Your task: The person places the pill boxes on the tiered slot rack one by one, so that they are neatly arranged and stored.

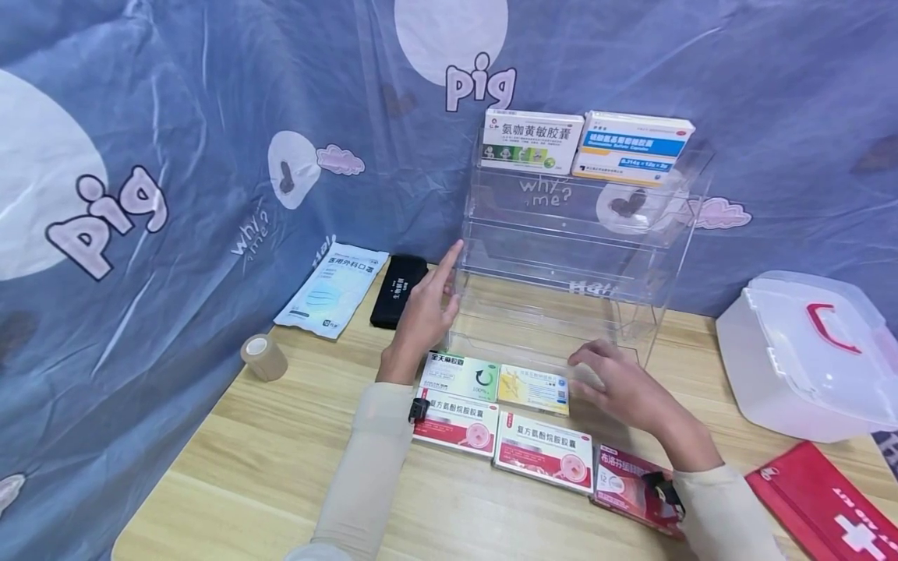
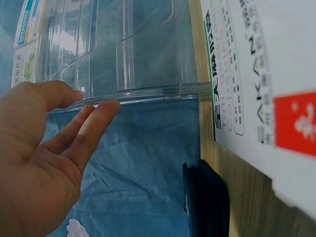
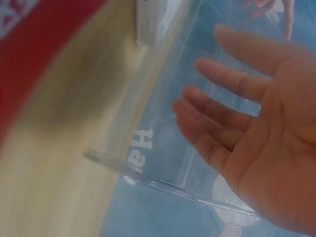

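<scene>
A clear tiered display shelf (image 1: 561,271) stands on the wooden table. Its top tier holds a green-and-white medicine box (image 1: 532,142) and a blue-and-white one (image 1: 634,148). My left hand (image 1: 423,312) touches the shelf's left side edge, its fingers fairly straight; in the left wrist view the thumb (image 2: 66,94) meets that edge too. Empty, with fingers loosely bent, my right hand (image 1: 624,389) hovers beside a yellow-and-white box (image 1: 533,389). Left of that box lies a green-and-white box (image 1: 459,377). Two red-and-white boxes (image 1: 456,421) and a pink-red box (image 1: 624,483) form the nearer row.
To the left are a mask packet (image 1: 332,288), a black pouch (image 1: 400,292) and a tan bandage roll (image 1: 263,358). A translucent lidded case (image 1: 807,358) with a red handle and a red first-aid pouch (image 1: 828,499) occupy the right. Blue printed cloth (image 1: 210,195) hangs behind.
</scene>
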`<state>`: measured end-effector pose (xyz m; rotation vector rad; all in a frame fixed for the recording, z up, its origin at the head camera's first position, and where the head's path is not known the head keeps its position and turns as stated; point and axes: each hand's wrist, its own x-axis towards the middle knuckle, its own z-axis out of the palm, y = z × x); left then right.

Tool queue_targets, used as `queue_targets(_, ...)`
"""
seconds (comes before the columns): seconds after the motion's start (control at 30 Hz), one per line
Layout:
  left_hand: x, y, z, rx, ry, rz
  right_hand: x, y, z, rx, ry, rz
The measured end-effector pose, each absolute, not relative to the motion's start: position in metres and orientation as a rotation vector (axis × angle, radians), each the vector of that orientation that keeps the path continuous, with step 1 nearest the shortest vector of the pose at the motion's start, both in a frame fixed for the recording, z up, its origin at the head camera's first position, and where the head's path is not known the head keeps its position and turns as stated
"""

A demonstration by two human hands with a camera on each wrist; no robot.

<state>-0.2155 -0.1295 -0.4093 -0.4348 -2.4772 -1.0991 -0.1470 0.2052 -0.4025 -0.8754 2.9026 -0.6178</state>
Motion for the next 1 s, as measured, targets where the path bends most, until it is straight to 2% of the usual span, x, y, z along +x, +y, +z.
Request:
queue_targets(0.5,-0.216,-0.129,-0.41,-0.427,-2.482,-1.08,-0.146,0.197,-0.414,-0.843,2.851,-0.587)
queue_targets(1.0,-0.215,-0.129,-0.409,-0.417,-2.495,-1.088,-0.131,0.196,-0.414,-0.932,2.859,-0.613)
